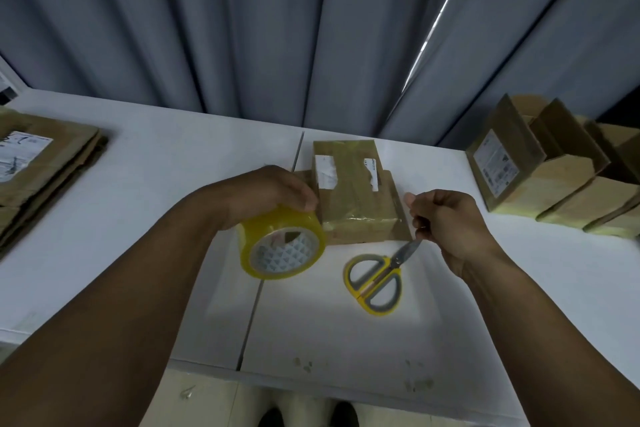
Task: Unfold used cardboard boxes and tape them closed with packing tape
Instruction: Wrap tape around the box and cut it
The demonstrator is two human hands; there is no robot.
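Gripping yellow tape roll [277, 227], L hand [266, 191], by glossy taped brown box [353, 198]; R hand [446, 222] grip unclear

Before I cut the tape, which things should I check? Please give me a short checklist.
1. Roll gripped by left hand: ok.
2. Box lies flat on table: ok.
3. Scissors on table, just below right hand: ok.
4. Scissors blades closed: ok.
5. Right hand free to take scissors: cannot tell; its fingers are curled and may pinch clear tape.
6. Strip smooth along box front: cannot tell.
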